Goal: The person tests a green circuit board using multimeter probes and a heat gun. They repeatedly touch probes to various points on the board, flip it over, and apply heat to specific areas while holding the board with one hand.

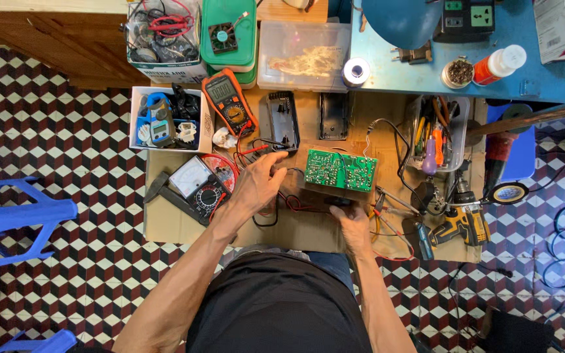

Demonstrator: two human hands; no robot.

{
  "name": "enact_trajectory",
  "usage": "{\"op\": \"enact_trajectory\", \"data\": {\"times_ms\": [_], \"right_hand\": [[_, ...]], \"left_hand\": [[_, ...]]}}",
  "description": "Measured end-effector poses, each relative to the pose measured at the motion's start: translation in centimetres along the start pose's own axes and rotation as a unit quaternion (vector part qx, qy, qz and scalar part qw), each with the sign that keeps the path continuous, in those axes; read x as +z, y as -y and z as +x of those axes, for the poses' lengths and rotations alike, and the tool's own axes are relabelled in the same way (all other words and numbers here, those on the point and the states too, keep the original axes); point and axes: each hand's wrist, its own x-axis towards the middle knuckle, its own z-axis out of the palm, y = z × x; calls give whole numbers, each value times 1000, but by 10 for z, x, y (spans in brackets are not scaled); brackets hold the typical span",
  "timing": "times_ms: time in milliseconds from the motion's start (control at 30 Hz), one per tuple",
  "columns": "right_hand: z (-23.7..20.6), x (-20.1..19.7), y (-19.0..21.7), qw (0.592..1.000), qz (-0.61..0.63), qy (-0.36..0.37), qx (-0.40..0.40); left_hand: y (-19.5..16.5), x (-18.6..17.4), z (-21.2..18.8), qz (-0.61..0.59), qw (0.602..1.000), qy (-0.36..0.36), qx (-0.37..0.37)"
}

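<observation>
We've got the green circuit board [340, 170] mid-worktop, toward the right edge. Our left hand [261, 182] curls over the red and black probe leads [256, 150], fingers bent; whether it pinches one, we can't tell. Our right hand [352, 221] grips a dark thing below the board, mostly hidden. Tangled leads could snag and drag the board.
</observation>
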Motion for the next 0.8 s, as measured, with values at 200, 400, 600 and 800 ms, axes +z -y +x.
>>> {"op": "enact_trajectory", "data": {"times_ms": [200,400,600,800], "right_hand": [[-59,-8,101,985,-48,95,134],[-19,32,211,969,183,152,68],[14,0,224,998,-25,22,55],[5,-37,170,991,-90,-103,8]], "left_hand": [[-31,-11,-27,-35,998,-14,-55],[-48,-6,-20,-284,947,116,93],[3,24,81,-512,847,-6,-140],[33,25,101,-347,927,-89,-112]]}}
